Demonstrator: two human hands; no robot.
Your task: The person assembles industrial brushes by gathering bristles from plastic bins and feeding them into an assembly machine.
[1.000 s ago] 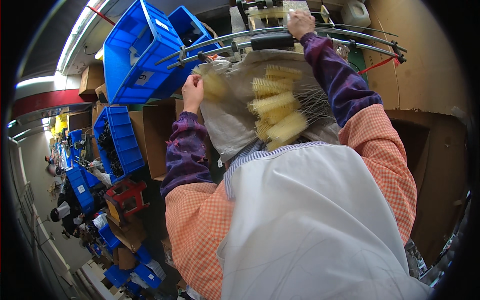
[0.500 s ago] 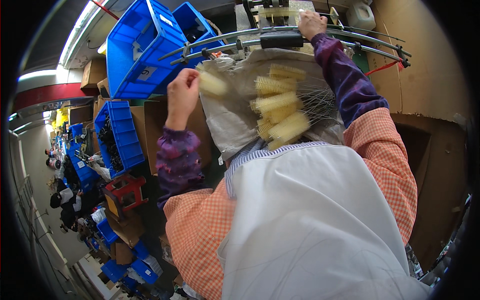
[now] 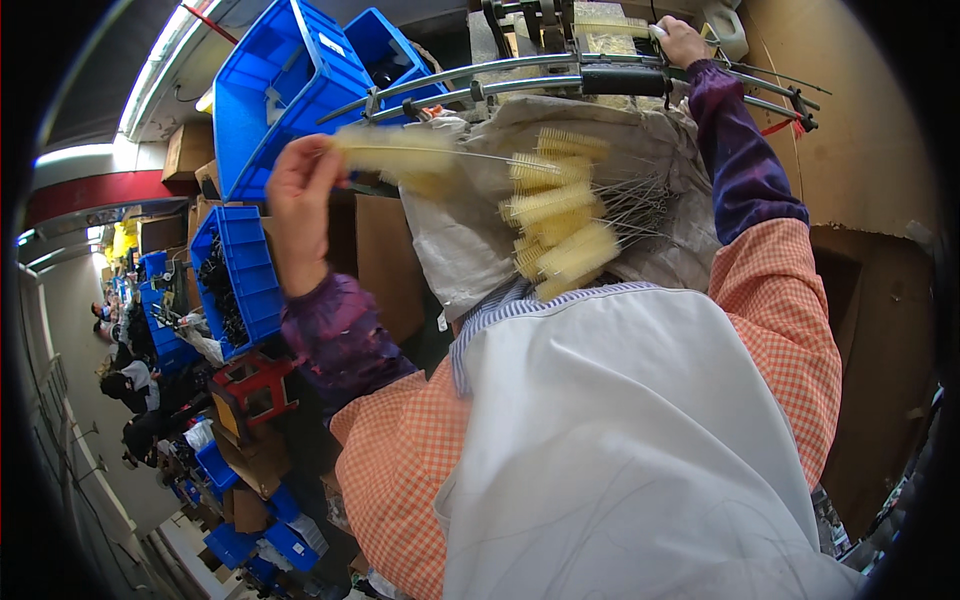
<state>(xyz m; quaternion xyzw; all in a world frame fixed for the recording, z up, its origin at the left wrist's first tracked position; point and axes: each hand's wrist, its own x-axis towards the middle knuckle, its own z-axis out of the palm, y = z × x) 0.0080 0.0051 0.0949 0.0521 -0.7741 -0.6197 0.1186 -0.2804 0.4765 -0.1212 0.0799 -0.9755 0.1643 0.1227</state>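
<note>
My left hand (image 3: pixel 303 205) pinches the end of a cream-bristled bottle brush (image 3: pixel 395 152), held out level at the left. Its thin wire stem points right, and the bristles are blurred by motion. Beyond the metal rails (image 3: pixel 530 60), my right hand (image 3: pixel 683 42) is closed at the right end of another cream brush (image 3: pixel 612 27) on the machine. Whatever its fingers grip is mostly hidden. A pile of cream brushes (image 3: pixel 555 205) lies on the grey cloth (image 3: pixel 450 235) over my lap, their wire stems (image 3: pixel 630 205) fanned out to the right.
Large blue crates (image 3: pixel 285 100) stand at the far left, with a lower blue crate (image 3: pixel 238 275) of dark parts nearer. A black sleeve (image 3: pixel 625 80) sits on the front rail. Cardboard (image 3: pixel 850 150) walls the right side. A red stool (image 3: pixel 255 385) stands lower left.
My left hand has moved left, drawing the brush out with it. My right hand has shifted right, and the black sleeve and the brush on the machine have moved right too.
</note>
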